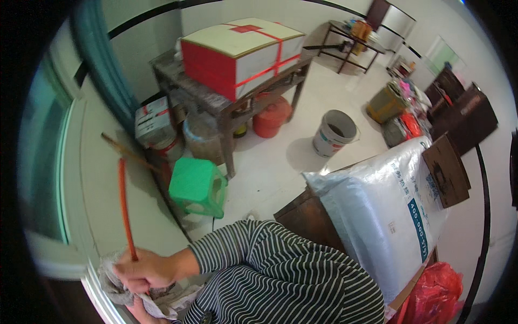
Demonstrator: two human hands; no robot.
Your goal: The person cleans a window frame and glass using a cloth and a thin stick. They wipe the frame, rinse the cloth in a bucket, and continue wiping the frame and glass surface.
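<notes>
My right hand [147, 270] is closed around the lower part of a thin orange rod [125, 202], which points up past the wall. Bunched beneath that hand is a grey-white cloth [111, 281]. My left hand [142, 312] shows only partly at the bottom edge, with its fingers against the cloth's underside; how firmly it grips is hidden. Both hands are close to a white window or door frame [99, 297] at lower left. The rod's lower end disappears into the hand and cloth.
A green plastic stool [194, 184] stands by the wall. Behind it, a wooden table [194, 87] carries a large red-and-white box [243, 60]. A grey bucket [323, 139] is on the floor. At right, a big white sack [376, 214] lies beside a red plastic bag [435, 289].
</notes>
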